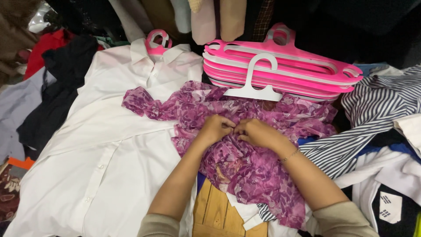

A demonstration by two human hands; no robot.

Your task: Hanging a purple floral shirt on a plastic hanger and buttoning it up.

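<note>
I have both hands together on the purple floral garment point(245, 162), which lies crumpled in the middle of the pile, partly over the white shirt point(109, 145). My left hand point(215, 128) and right hand point(256, 132) are closed, each pinching a bit of its thin fabric, fingertips almost touching. The white shirt is spread flat to the left with a pink hanger point(157, 41) at its collar. Just beyond the garment sits a stack of pink hangers point(285, 70) with a white hanger point(255, 85) leaning on it. A striped shirt point(372, 114) lies to the right.
</note>
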